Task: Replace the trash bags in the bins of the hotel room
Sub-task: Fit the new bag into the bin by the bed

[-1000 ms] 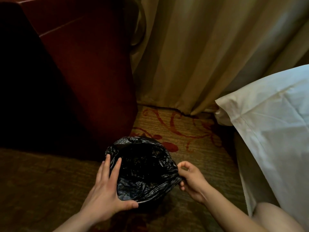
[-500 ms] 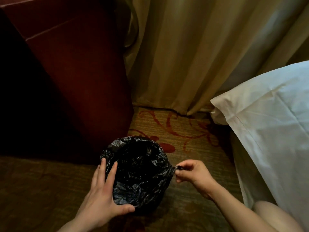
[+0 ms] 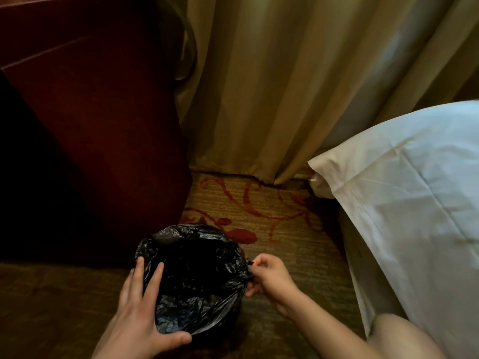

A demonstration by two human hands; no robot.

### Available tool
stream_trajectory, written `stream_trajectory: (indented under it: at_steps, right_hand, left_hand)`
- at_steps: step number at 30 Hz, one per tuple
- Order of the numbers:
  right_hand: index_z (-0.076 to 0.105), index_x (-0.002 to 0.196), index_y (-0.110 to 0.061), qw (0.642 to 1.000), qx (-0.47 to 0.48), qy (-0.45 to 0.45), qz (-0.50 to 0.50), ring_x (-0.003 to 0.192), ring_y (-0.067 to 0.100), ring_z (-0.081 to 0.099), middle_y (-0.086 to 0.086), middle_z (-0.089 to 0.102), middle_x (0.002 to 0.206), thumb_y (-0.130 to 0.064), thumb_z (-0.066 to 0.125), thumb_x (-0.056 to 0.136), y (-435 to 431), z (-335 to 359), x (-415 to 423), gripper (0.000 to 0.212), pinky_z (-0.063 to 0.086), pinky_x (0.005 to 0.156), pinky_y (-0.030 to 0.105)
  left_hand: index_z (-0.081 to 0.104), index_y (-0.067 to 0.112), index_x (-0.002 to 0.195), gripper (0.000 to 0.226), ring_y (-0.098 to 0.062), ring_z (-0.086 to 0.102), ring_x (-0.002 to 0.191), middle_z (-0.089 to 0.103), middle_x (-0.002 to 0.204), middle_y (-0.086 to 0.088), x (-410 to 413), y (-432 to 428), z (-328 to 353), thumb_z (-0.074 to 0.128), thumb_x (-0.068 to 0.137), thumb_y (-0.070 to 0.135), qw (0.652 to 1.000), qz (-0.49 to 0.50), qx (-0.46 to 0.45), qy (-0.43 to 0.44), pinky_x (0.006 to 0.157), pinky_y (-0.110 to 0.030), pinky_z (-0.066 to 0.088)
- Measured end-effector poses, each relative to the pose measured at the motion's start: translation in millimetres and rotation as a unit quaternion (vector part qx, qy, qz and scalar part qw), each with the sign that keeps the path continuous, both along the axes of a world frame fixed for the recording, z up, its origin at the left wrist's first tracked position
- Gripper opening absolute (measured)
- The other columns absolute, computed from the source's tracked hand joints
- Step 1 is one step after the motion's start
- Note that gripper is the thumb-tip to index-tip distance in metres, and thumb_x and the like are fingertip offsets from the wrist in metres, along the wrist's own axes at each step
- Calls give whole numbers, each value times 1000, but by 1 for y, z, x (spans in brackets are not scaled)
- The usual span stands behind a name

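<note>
Black trash bag (image 3: 197,294) sits open, right hand (image 3: 272,277) pinching its edge

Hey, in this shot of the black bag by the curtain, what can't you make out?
Head view, the only one:
The bin: wholly covered by the trash bag; colour and material unknown.
Inside the bag: too dark to tell if empty.
What the right hand pinches at the rim: knot or loose fold, hidden by its fingers.
</note>
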State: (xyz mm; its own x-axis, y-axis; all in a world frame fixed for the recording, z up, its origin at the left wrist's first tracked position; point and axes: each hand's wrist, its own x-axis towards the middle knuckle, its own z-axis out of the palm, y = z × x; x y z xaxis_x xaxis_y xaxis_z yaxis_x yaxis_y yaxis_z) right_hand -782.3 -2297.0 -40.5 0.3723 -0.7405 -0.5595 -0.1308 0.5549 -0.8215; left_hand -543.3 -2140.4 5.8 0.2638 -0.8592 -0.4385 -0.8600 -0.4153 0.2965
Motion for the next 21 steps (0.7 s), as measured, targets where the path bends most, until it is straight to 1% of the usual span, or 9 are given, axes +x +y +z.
stream_trajectory:
  at_steps: [3,5,8,10,13,16,18,20,21]
  right_hand:
    - [48,91,-8,998,-9,49,26,44,19,56,10,57,64,-2,53,97,-4,4,3,10,49,39,29]
    - [47,92,-12,996,-36,78,38,43,19,57,13,57,67,-4,55,97,-7,3,4,11,49,37,29]
    - [52,90,-13,988,-85,108,64,48,23,60,18,59,75,-7,55,97,-3,-3,7,10,53,40,33]
    - [59,91,-7,991,-77,100,52,55,24,63,18,64,78,-7,56,98,0,-5,9,7,57,46,36]
    - [66,94,4,998,-25,46,20,59,23,65,17,69,82,-9,57,98,2,-9,5,16,59,52,35]
    - [65,102,11,996,67,-60,-26,64,29,65,23,68,90,-14,59,97,3,-12,-2,26,60,59,38]
    - [63,106,14,986,112,-122,-30,72,32,66,26,66,100,-6,55,94,2,-13,-8,25,60,64,40]
    - [62,112,17,982,124,-143,4,84,35,67,29,68,108,3,52,89,1,-12,-13,29,60,74,42]
    - [60,116,17,982,123,-141,23,91,38,68,29,68,111,7,55,87,0,-11,-16,31,59,82,44]
  left_hand:
    - [-34,39,139,155,-23,-26,147,-53,142,10,2,-1,-2,45,23,104,1000,10,-16,12,121,-51,14]
    - [-24,43,146,149,-19,-25,147,-49,146,13,2,0,-2,47,30,104,999,18,-39,34,121,-51,14]
    - [-17,40,152,133,-14,-23,148,-43,151,16,-1,6,0,28,45,106,997,37,-65,34,121,-47,14]
    - [-21,36,151,128,-16,-25,147,-44,151,12,-4,7,-3,17,50,105,997,37,-74,1,121,-46,14]
    - [-24,34,151,120,-20,-26,147,-43,153,5,-9,6,-6,22,61,99,995,36,-78,-43,120,-48,15]
    - [-25,31,151,114,-22,-27,147,-41,155,2,-14,5,-7,23,69,95,993,45,-79,-73,121,-48,16]
    - [-23,29,152,111,-23,-25,148,-39,155,0,-17,5,-8,21,72,92,991,51,-85,-86,121,-46,16]
    - [-21,29,152,107,-24,-23,149,-36,156,0,-19,3,-7,19,74,90,990,61,-91,-89,121,-46,17]
    - [-20,29,153,105,-24,-21,149,-35,157,0,-20,2,-7,20,75,88,989,65,-97,-91,120,-45,17]
